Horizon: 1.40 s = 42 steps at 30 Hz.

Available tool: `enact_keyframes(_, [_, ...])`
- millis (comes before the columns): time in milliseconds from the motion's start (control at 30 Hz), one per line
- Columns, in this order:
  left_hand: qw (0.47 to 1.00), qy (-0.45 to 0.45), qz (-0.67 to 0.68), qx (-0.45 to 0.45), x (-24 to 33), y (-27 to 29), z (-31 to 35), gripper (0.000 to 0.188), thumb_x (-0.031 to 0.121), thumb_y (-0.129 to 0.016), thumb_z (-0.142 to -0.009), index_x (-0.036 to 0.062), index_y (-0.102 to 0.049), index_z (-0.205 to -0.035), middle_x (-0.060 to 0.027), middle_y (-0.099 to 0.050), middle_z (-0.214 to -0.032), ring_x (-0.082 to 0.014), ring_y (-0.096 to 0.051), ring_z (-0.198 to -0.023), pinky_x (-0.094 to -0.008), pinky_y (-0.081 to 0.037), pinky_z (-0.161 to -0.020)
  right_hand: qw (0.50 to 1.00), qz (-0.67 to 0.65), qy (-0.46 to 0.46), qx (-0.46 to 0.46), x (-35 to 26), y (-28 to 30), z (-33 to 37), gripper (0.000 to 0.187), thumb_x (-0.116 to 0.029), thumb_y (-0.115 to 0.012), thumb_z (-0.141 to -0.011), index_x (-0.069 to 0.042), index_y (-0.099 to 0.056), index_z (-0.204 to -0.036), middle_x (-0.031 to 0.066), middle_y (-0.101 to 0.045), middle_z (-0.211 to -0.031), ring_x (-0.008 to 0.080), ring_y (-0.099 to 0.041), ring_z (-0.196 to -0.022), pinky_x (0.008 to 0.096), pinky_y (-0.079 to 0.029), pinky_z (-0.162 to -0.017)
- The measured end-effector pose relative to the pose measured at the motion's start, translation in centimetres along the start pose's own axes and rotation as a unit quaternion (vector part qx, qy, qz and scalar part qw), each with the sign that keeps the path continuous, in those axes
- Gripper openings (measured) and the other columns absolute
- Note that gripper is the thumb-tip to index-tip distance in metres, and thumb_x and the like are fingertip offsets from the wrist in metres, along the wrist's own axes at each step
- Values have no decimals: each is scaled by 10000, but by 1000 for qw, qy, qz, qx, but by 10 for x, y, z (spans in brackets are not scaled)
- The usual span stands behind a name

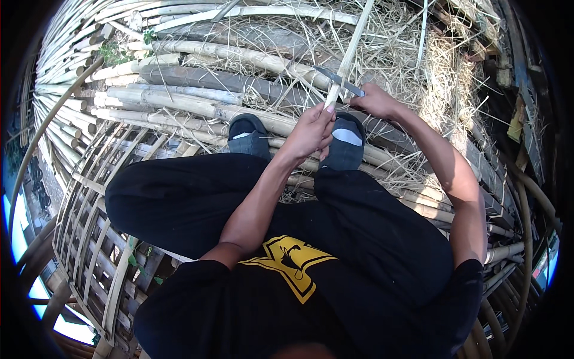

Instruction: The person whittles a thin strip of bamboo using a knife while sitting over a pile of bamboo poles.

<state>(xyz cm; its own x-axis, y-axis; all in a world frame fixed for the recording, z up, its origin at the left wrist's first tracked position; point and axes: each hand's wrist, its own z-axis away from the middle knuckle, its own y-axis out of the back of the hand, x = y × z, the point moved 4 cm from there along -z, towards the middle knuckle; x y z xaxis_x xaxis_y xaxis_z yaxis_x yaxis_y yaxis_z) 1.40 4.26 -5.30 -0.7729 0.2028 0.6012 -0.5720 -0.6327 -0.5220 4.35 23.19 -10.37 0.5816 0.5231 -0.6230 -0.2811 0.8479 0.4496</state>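
Note:
My left hand (311, 133) is closed around the near end of a long, pale bamboo strip (353, 49), which slants up and away past the top edge of the view. In my right hand (375, 102) is a knife (350, 87), its handle hidden inside the fist. The grey blade lies across the strip just beyond my left hand, pointing up to the left. Whether the edge bites into the bamboo cannot be made out. Both hands are in front of my dark slippers (248, 136).
Long bamboo poles (197, 107) lie side by side under and ahead of my feet. Curly shavings (394, 57) cover the far right. A woven bamboo lattice (89, 239) stands to my left, and a curved cane (45, 125) arches beyond it. More poles (526, 239) stand at the right.

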Motion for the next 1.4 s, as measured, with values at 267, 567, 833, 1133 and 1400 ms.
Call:
enact_keyframes(267, [999, 24, 33, 16, -5, 0, 0, 272, 331, -412, -1018, 91, -429, -891, 64, -264, -511, -42, -253, -349, -240, -339, -296, 919, 267, 136, 255, -22, 32, 10, 260, -194, -594, -744, 60, -652, -745, 257, -637, -696, 413, -630, -623, 471, -509, -624])
enact_keyframes(567, [1000, -14, 8, -14, -2, -4, 0, 286, 343, -409, -1019, 83, -440, -904, 65, -260, -509, -43, -262, -350, -234, -340, -300, 997, 57, 50, 22, -19, 14, 14, 416, -316, -612, -852, 71, -577, -702, 171, -540, -568, 244, -499, -520, 406, -420, -557])
enact_keyframes(833, [999, -17, -24, -14, -6, -1, -1, 274, 326, -411, -1021, 86, -429, -891, 62, -270, -509, -47, -271, -347, -237, -349, -304, 997, 19, -20, -70, -9, 18, 13, 320, -253, -628, -813, 29, -590, -666, 108, -547, -549, 213, -503, -478, 362, -385, -478])
enact_keyframes(1133, [999, -9, -18, -36, -6, -4, 0, 271, 324, -403, -1023, 89, -429, -890, 61, -273, -509, -48, -271, -346, -233, -336, -299, 913, -236, -130, -307, 19, 2, 10, 407, -207, -576, -861, -115, -433, -491, -10, -401, -432, 112, -351, -352, 295, -261, -346])
enact_keyframes(1400, [1000, 1, -18, -17, -6, -3, 0, 272, 330, -398, -1023, 93, -430, -893, 60, -269, -507, -44, -266, -341, -230, -337, -304, 929, 203, 3, 309, -8, 66, 17, 288, -250, -604, -798, 30, -662, -761, 217, -632, -668, 376, -638, -643, 467, -486, -636])
